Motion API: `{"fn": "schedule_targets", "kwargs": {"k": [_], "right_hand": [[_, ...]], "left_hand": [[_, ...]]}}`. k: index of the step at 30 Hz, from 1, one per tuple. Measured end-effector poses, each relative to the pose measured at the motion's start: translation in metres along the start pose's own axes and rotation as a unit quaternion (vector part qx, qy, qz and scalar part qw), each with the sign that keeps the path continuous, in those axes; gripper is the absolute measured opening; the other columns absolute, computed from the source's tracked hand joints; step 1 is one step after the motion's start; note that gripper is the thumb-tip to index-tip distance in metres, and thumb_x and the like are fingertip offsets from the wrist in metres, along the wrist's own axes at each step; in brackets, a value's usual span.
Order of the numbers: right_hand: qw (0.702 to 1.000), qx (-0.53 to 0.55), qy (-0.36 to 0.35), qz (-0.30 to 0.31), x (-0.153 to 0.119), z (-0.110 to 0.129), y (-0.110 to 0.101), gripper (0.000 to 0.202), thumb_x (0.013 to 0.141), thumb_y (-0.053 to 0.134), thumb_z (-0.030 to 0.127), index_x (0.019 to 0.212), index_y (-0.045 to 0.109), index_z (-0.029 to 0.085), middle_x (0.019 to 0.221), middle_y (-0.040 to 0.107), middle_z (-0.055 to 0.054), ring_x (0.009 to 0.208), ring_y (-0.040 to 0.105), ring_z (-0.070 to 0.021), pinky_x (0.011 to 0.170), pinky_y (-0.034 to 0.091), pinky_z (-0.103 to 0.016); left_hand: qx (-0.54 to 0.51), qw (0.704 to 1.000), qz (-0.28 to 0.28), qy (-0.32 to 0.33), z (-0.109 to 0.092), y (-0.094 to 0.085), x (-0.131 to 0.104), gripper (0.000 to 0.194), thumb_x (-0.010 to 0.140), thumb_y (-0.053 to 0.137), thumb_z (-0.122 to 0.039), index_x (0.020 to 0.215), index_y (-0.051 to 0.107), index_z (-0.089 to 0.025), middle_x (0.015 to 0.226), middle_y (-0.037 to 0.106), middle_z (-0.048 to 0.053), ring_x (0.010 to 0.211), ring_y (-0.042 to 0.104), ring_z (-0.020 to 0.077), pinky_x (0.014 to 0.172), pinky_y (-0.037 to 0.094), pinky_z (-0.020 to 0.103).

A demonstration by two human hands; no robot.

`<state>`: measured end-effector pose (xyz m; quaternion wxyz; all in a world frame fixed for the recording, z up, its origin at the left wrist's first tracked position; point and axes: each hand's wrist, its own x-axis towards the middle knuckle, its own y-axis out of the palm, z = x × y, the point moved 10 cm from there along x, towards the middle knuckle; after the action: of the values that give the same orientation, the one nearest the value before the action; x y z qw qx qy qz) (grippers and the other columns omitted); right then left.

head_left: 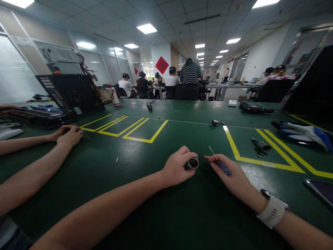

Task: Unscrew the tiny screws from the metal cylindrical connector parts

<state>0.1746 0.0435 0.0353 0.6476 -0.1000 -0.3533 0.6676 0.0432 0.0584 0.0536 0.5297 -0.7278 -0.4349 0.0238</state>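
My left hand (179,166) is closed round a short round metal part (193,163), its dark hollow end facing up toward me. To the right of it, my right hand (229,173) holds a small screwdriver (223,168) with a blue translucent handle, its thin shaft pointing up and left. The two hands are apart, both just above the green table (145,215). A dark metal piece with a stem (262,145) lies inside the yellow tape outline at the right, with tiny bits beside it. Another such piece (215,122) lies farther back.
Another person's hands (70,135) rest at the left. A black power tool (255,108), a white box (232,103) and blue-white gloves (307,133) are at the right. A phone-like device (321,192) lies at the right edge. A dark machine panel (75,93) stands back left.
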Motion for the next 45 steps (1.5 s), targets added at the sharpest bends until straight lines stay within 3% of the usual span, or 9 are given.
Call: {"fn": "schedule_targets", "kwargs": {"k": [4, 8, 12, 16, 25, 32, 35, 41, 45], "right_hand": [[0.999, 0.043, 0.008, -0.009, -0.005, 0.005, -0.003, 0.026, 0.087, 0.045, 0.038, 0.099, 0.062, 0.022, 0.098, 0.070, -0.008, 0.092, 0.064, -0.0238, 0.078, 0.051, -0.042], [0.988, 0.141, 0.033, -0.050, -0.010, -0.002, -0.013, 0.032, 0.085, 0.050, 0.046, 0.100, 0.066, 0.023, 0.087, 0.071, -0.005, 0.088, 0.064, -0.0236, 0.078, 0.050, -0.040], [0.956, 0.272, 0.036, -0.107, -0.016, -0.006, -0.022, 0.026, 0.082, 0.055, 0.045, 0.084, 0.071, 0.025, 0.079, 0.070, -0.004, 0.079, 0.063, -0.0222, 0.073, 0.051, -0.039], [0.924, 0.367, 0.026, -0.103, -0.020, 0.002, -0.019, 0.026, 0.083, 0.053, 0.042, 0.073, 0.072, 0.026, 0.071, 0.068, -0.004, 0.069, 0.062, -0.0201, 0.067, 0.051, -0.036], [0.976, 0.216, 0.032, 0.008, -0.029, 0.017, 0.003, 0.019, 0.085, 0.052, 0.038, 0.088, 0.065, 0.025, 0.079, 0.068, -0.003, 0.076, 0.063, -0.0205, 0.066, 0.049, -0.034], [0.988, 0.144, 0.001, 0.046, -0.028, 0.040, 0.013, 0.016, 0.083, 0.052, 0.035, 0.083, 0.064, 0.025, 0.083, 0.068, -0.003, 0.078, 0.063, -0.0201, 0.066, 0.050, -0.034], [0.971, 0.220, 0.060, 0.070, -0.027, 0.026, 0.022, 0.018, 0.083, 0.055, 0.037, 0.087, 0.067, 0.025, 0.089, 0.069, -0.003, 0.086, 0.063, -0.0208, 0.075, 0.049, -0.036], [0.881, 0.426, 0.184, 0.098, -0.028, 0.007, 0.040, 0.017, 0.082, 0.060, 0.038, 0.085, 0.066, 0.022, 0.096, 0.069, -0.004, 0.096, 0.061, -0.0206, 0.085, 0.044, -0.037], [0.866, 0.446, 0.201, 0.105, -0.028, 0.008, 0.042, 0.016, 0.081, 0.061, 0.037, 0.085, 0.066, 0.022, 0.098, 0.069, -0.004, 0.099, 0.060, -0.0208, 0.087, 0.041, -0.038]], "left_hand": [[-0.008, 0.999, -0.050, 0.012, 0.001, -0.008, 0.001, 0.023, 0.074, 0.060, -0.023, 0.097, 0.055, -0.017, 0.107, 0.051, 0.009, 0.099, 0.050, 0.0205, 0.080, 0.044, 0.031], [-0.070, 0.997, -0.034, 0.005, 0.005, -0.002, 0.002, 0.021, 0.072, 0.060, -0.018, 0.090, 0.048, -0.019, 0.107, 0.056, 0.008, 0.104, 0.053, 0.0209, 0.089, 0.041, 0.034], [-0.065, 0.997, 0.012, -0.035, 0.012, 0.006, 0.002, 0.021, 0.071, 0.060, -0.022, 0.086, 0.045, -0.020, 0.089, 0.055, 0.003, 0.080, 0.054, 0.0161, 0.072, 0.044, 0.029], [-0.043, 0.997, 0.055, -0.044, 0.013, 0.011, 0.004, 0.023, 0.069, 0.061, -0.021, 0.084, 0.043, -0.019, 0.083, 0.050, 0.001, 0.068, 0.046, 0.0129, 0.059, 0.039, 0.024], [-0.004, 0.994, 0.102, 0.039, 0.002, 0.026, 0.006, 0.010, 0.080, 0.054, -0.024, 0.073, 0.051, -0.017, 0.079, 0.051, 0.002, 0.075, 0.049, 0.0143, 0.064, 0.038, 0.025], [-0.030, 0.996, 0.069, 0.046, 0.004, 0.023, 0.007, 0.015, 0.082, 0.053, -0.025, 0.070, 0.050, -0.017, 0.074, 0.048, 0.001, 0.068, 0.046, 0.0125, 0.060, 0.035, 0.024], [-0.052, 0.996, 0.055, 0.056, 0.003, 0.019, 0.008, 0.016, 0.081, 0.053, -0.024, 0.068, 0.048, -0.017, 0.071, 0.047, 0.000, 0.066, 0.045, 0.0120, 0.059, 0.035, 0.024], [-0.108, 0.990, 0.032, 0.083, 0.001, 0.015, 0.009, 0.020, 0.081, 0.055, -0.024, 0.066, 0.044, -0.017, 0.068, 0.045, 0.000, 0.063, 0.043, 0.0117, 0.059, 0.035, 0.024], [-0.129, 0.988, 0.024, 0.078, 0.004, 0.013, 0.010, 0.019, 0.080, 0.056, -0.024, 0.067, 0.044, -0.017, 0.068, 0.046, -0.001, 0.063, 0.043, 0.0115, 0.058, 0.034, 0.024]]}}
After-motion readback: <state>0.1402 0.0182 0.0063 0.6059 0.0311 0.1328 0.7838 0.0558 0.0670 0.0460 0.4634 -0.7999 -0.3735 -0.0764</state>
